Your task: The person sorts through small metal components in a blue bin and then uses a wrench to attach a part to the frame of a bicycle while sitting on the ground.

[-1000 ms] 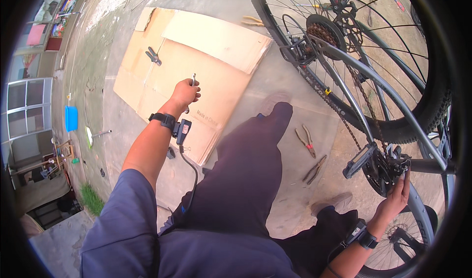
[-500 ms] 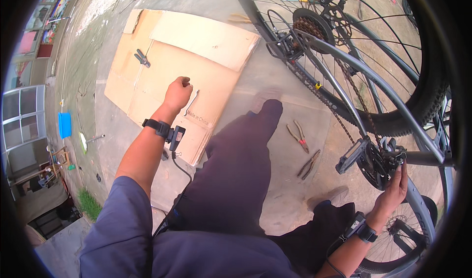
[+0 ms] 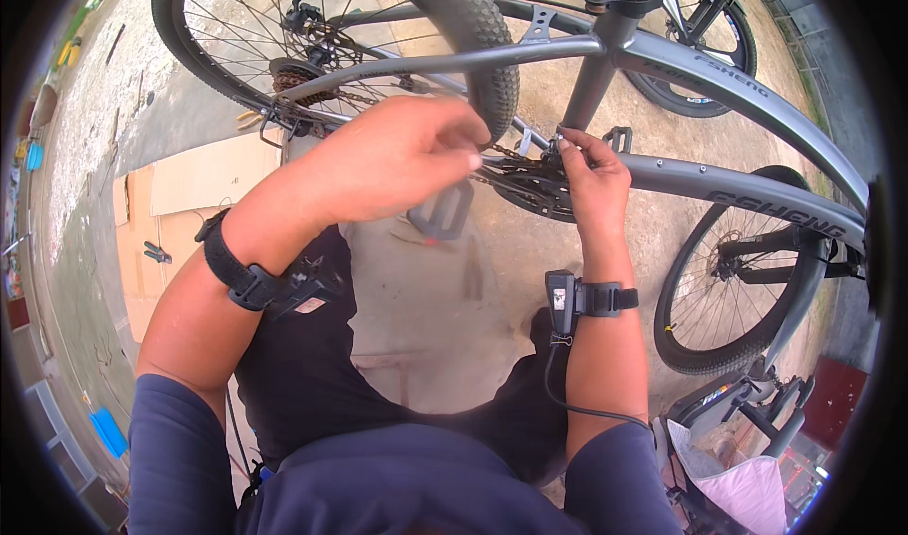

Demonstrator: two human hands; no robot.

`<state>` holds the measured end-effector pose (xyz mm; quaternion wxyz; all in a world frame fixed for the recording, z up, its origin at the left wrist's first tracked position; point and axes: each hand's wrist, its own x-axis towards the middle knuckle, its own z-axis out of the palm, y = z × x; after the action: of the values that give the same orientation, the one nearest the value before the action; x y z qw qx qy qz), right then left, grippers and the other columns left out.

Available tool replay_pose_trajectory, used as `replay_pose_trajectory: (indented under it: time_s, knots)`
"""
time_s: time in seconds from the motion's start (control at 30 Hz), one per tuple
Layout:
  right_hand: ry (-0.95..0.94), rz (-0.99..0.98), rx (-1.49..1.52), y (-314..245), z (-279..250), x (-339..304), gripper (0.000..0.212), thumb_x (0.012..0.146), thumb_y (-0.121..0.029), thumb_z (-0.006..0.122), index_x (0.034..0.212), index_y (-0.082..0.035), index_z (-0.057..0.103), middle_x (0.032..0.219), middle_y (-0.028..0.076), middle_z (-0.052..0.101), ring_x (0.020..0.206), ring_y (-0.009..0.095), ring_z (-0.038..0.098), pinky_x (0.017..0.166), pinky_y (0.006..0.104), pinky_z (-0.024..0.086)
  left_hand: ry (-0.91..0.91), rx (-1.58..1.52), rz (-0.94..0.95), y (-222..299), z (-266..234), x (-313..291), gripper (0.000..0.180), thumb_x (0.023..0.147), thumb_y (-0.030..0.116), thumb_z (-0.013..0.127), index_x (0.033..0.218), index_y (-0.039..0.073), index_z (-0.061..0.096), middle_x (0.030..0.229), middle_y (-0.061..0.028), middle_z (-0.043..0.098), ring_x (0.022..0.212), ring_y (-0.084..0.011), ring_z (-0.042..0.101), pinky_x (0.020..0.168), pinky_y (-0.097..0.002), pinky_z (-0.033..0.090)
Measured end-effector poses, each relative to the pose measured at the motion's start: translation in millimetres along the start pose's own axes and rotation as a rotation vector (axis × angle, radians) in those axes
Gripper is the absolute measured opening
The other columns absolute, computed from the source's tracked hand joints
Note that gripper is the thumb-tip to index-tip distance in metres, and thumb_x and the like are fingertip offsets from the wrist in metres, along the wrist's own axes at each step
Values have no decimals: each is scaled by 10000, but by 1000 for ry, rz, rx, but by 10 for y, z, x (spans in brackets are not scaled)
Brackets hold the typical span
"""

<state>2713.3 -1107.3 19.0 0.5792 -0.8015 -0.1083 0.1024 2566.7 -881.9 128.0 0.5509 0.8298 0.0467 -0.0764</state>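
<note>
A grey bicycle (image 3: 700, 183) stands ahead of me, its crank area within reach of both hands. My right hand (image 3: 598, 177) is closed, thumb and fingers pinching the front derailleur (image 3: 556, 147) beside the seat tube. My left hand (image 3: 402, 157) hovers left of the chainring (image 3: 539, 199), in front of the rear wheel (image 3: 492, 71). Its fingers are curled together and slightly blurred; what they hold, if anything, is hidden. Below that hand a pedal (image 3: 443, 211) juts out. The rusty cassette (image 3: 301, 79) shows above my left forearm.
Flattened cardboard (image 3: 213, 171) lies at left with a dark hand tool (image 3: 157, 252) on it. Blurred pliers (image 3: 471, 272) lie on the concrete between my legs. The bicycle's front wheel (image 3: 672, 313) is at right; another wheel (image 3: 742, 52) stands beyond. A pink cloth (image 3: 747, 488) is at lower right.
My view has swung right toward the bicycle. The left hand has come from over the cardboard, near a wrench, to the chain area. My right hand stays at the front derailleur.
</note>
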Motion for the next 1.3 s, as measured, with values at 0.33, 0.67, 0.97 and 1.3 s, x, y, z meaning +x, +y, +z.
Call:
replay_pose_trajectory:
  time_s: [0.33,0.67,0.97,1.3]
  knots:
    - [-52,-2,-47,-7,3,0,207,851,-138,738,1011,-7,750,735,20,617,660,85,541,660,264,482,235,-614,-279,-242,1121,660,521,976,150,581,1455,-22,472,1150,-86,688,1002,-137,639,820,-290,508]
    - [-16,-18,-83,-21,-11,-7,218,840,-134,725,1014,-5,753,816,65,660,696,118,599,703,279,509,163,-732,-277,-335,1132,760,529,962,128,586,1462,-13,486,1143,-61,687,993,-123,627,819,-284,498]
    - [-17,-26,-77,18,-13,-14,215,834,-117,730,1022,-15,754,762,54,632,665,120,588,672,281,502,161,-733,-272,-330,1127,760,516,952,142,601,1442,1,520,1112,-57,694,953,-113,623,802,-279,496]
    - [-3,-270,-315,-120,-34,-40,181,831,-116,701,991,-50,752,762,91,633,665,222,629,656,336,510,154,-750,-281,-289,1112,742,545,950,161,602,1458,-4,495,1149,-90,699,1007,-145,647,835,-300,501]
